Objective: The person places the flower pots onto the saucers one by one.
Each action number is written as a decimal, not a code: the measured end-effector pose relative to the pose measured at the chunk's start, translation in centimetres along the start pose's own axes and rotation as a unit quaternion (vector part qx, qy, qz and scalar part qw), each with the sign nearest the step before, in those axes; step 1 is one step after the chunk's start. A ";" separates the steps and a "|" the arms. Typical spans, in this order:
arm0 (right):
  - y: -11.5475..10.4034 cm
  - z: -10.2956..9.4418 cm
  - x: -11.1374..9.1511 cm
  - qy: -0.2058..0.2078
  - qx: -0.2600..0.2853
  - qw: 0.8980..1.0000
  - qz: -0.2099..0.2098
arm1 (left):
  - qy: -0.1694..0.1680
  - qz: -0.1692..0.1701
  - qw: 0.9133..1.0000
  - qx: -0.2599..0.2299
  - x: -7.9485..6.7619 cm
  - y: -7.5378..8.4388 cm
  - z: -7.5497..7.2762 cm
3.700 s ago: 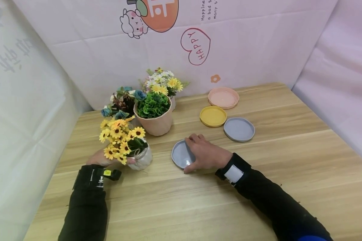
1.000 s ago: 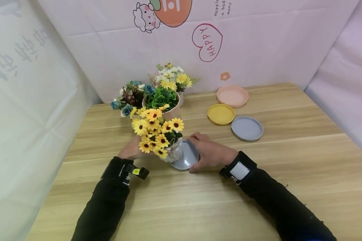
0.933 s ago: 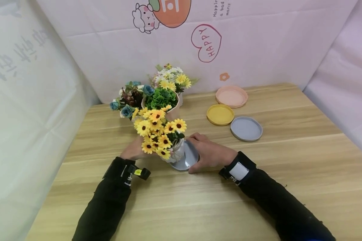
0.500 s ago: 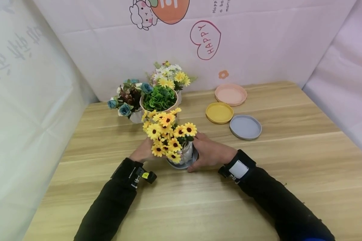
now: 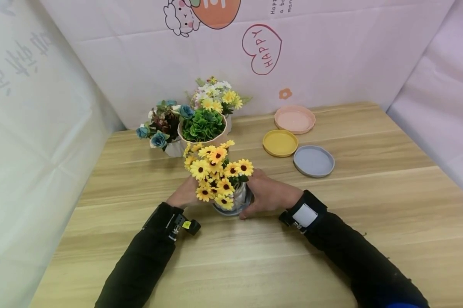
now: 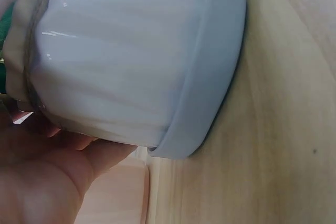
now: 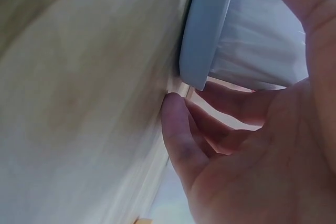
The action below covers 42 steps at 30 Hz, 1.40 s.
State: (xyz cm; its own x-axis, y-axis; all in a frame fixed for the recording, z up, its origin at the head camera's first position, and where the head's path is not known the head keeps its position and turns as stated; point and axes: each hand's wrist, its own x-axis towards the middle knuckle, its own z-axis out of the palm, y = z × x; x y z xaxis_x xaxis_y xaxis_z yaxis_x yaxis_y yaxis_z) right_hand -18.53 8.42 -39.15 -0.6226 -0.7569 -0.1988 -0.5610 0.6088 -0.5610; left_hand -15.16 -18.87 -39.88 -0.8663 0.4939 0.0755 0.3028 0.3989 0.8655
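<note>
A white ceramic flowerpot (image 6: 115, 56) with yellow artificial sunflowers (image 5: 216, 169) stands in a grey-blue saucer (image 6: 212, 72). My left hand (image 5: 186, 192) grips the pot from its left side, fingers around the wall below the twine, partly hidden by the blooms in the head view. On the other side, my right hand (image 5: 268, 192) holds the saucer by its rim, thumb at the near edge and fingers at the far edge. In the right wrist view, the fingertips (image 7: 176, 106) sit right at the saucer's edge, low against the wooden table.
Behind the sunflowers stand a pink pot (image 5: 212, 140) of green leaves, a pot of blue roses (image 5: 159, 139) and a pot of white and yellow daisies (image 5: 216, 96). To the right lie a pink saucer (image 5: 295, 119), a yellow saucer (image 5: 280, 143) and another grey-blue saucer (image 5: 314, 161).
My left hand has carried the sunflower pot rightward from beside the other plants and lowered it into the grey-blue saucer. My right hand has kept its place on the saucer's rim.
</note>
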 end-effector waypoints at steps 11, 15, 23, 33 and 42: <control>-1.5 -0.5 -0.6 0.035 0.076 0.993 -0.080 | -0.019 -0.058 0.998 0.004 -0.4 0.9 0.7; -2.3 -0.4 -0.8 0.045 0.065 0.992 -0.093 | -0.024 -0.048 0.998 -0.021 -0.7 1.1 0.8; -2.6 0.2 -0.9 0.073 0.009 0.990 -0.122 | -0.030 -0.035 0.998 -0.035 -0.8 1.2 1.0; -2.6 0.6 -0.9 0.078 -0.004 0.989 -0.122 | -0.034 -0.018 0.997 -0.064 -1.1 1.2 1.0; -2.8 0.5 -1.0 0.068 0.006 0.992 -0.107 | -0.030 -0.027 0.996 -0.077 -1.2 1.4 1.2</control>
State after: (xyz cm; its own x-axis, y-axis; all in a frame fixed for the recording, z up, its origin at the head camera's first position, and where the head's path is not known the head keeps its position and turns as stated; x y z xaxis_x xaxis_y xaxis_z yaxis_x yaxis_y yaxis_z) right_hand -16.00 7.35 -37.78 -0.5575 -0.8294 0.0352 -0.6828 0.4339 -0.5878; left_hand -13.22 -17.91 -39.33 -0.8528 0.5222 0.0013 0.1886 0.3056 0.9333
